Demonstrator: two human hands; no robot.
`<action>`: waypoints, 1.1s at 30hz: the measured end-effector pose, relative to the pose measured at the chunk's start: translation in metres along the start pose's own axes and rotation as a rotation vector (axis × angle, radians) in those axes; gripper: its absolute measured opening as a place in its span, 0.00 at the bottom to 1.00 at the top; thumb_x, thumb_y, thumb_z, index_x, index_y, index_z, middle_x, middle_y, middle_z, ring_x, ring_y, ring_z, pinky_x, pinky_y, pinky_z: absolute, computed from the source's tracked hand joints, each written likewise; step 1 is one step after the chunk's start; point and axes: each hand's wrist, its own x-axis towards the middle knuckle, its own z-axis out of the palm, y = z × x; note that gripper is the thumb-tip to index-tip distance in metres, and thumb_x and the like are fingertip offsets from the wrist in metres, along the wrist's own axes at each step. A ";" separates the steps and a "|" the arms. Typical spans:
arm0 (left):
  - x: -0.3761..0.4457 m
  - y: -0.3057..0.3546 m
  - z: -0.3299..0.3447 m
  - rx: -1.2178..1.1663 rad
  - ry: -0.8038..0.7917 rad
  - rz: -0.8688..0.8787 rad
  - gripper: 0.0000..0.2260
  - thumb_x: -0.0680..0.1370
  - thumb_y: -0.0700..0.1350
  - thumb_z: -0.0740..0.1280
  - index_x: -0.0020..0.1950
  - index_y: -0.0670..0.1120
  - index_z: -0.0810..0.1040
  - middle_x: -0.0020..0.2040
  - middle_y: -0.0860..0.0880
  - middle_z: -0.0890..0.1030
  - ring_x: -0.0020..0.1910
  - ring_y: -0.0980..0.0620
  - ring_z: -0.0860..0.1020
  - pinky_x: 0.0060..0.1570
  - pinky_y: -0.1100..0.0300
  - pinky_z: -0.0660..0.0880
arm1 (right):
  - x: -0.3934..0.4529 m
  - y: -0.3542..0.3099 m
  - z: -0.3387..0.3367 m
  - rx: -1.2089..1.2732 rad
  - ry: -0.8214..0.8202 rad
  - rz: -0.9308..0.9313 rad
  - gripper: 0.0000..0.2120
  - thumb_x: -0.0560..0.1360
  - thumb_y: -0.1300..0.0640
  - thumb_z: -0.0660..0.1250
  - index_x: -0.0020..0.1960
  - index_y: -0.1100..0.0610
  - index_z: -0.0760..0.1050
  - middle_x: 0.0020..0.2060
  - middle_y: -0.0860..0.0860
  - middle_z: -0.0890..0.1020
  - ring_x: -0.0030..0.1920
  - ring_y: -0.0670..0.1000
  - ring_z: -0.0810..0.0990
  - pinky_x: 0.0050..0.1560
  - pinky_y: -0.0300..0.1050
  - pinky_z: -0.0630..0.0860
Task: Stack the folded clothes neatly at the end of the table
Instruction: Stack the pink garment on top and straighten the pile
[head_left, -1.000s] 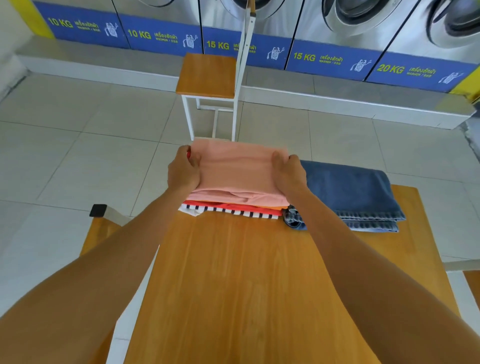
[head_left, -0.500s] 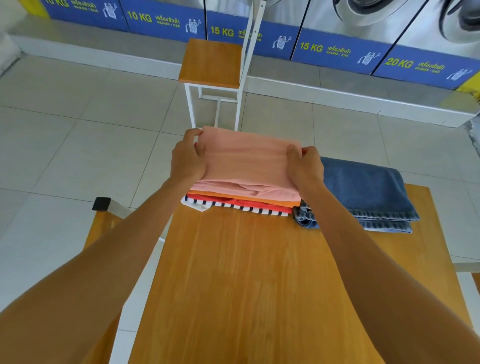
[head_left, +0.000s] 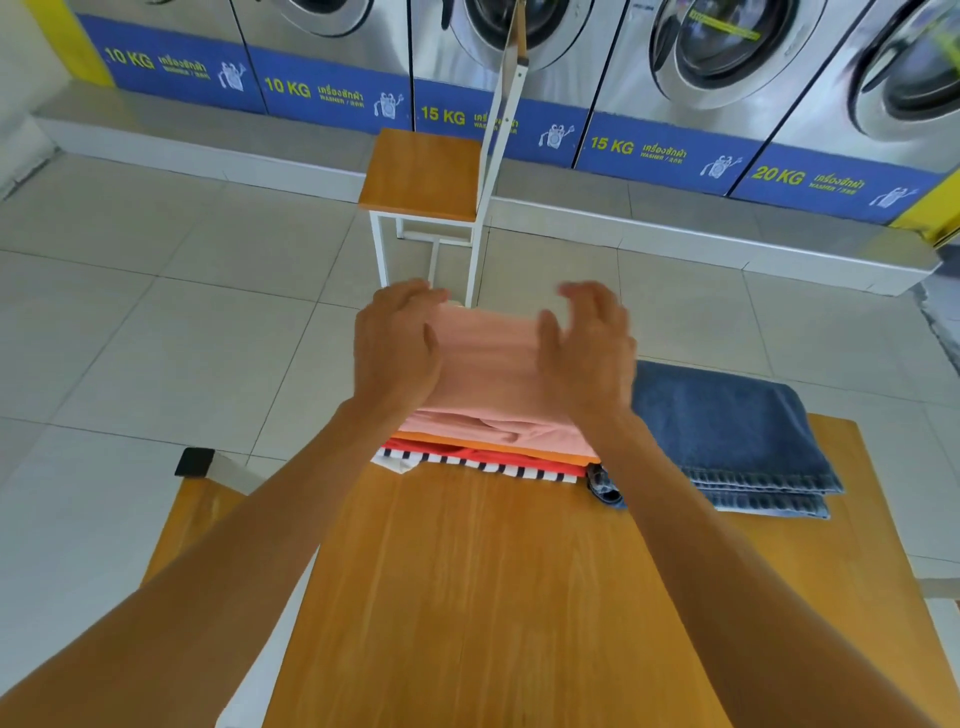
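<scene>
Grip, left hand (head_left: 397, 348): fingers spread and loosely curled, holding nothing, hovering at the left edge of the pink cloth (head_left: 488, 364); contact with the fabric cannot be told because of blur.
Grip, right hand (head_left: 589, 353): fingers apart and bent, palm turned inward, nothing clasped, over the right edge of the same cloth; also blurred.
Stack (head_left: 483, 447): folded clothes at the far end of the table (head_left: 493, 597), left of centre. Pink cloth on top; under it an orange layer (head_left: 498, 446), then a red one (head_left: 467, 460), then a black-and-white striped piece (head_left: 498, 467) at the bottom, its near edge showing and a white corner sticking out at the left.
Jeans (head_left: 727, 431): folded, blue denim, lying on the far right end of the table, just beside the stack; hems face the near side. A small denim part shows at the stack's right corner.
Table: wooden top, bare on the near side, both forearms stretched above it.
Chair (head_left: 421, 171): wooden seat, white metal frame, standing on the tiled floor (head_left: 156, 322) beyond the table.
Washers (head_left: 701, 52): steel-fronted row along the back wall, blue labels reading 10 KG, 15 KG, 20 KG.
</scene>
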 end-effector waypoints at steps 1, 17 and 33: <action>0.001 0.006 0.005 -0.016 -0.038 0.072 0.14 0.79 0.38 0.61 0.61 0.46 0.80 0.62 0.47 0.80 0.64 0.47 0.75 0.69 0.49 0.67 | -0.003 -0.009 0.009 -0.057 -0.056 -0.162 0.20 0.81 0.46 0.55 0.71 0.49 0.67 0.73 0.50 0.67 0.73 0.54 0.65 0.70 0.57 0.65; -0.025 -0.023 0.053 0.207 -0.381 -0.072 0.27 0.81 0.61 0.42 0.79 0.57 0.40 0.80 0.49 0.40 0.79 0.46 0.41 0.73 0.38 0.45 | -0.030 0.035 0.056 -0.233 -0.324 -0.018 0.34 0.79 0.33 0.38 0.80 0.48 0.44 0.80 0.48 0.47 0.79 0.54 0.41 0.75 0.67 0.40; -0.075 -0.041 -0.022 0.185 -0.581 0.368 0.29 0.79 0.62 0.50 0.78 0.51 0.58 0.79 0.47 0.56 0.79 0.46 0.52 0.74 0.40 0.54 | -0.088 0.064 0.001 0.101 -0.197 -0.493 0.19 0.74 0.50 0.73 0.63 0.52 0.80 0.67 0.52 0.77 0.71 0.53 0.72 0.71 0.57 0.68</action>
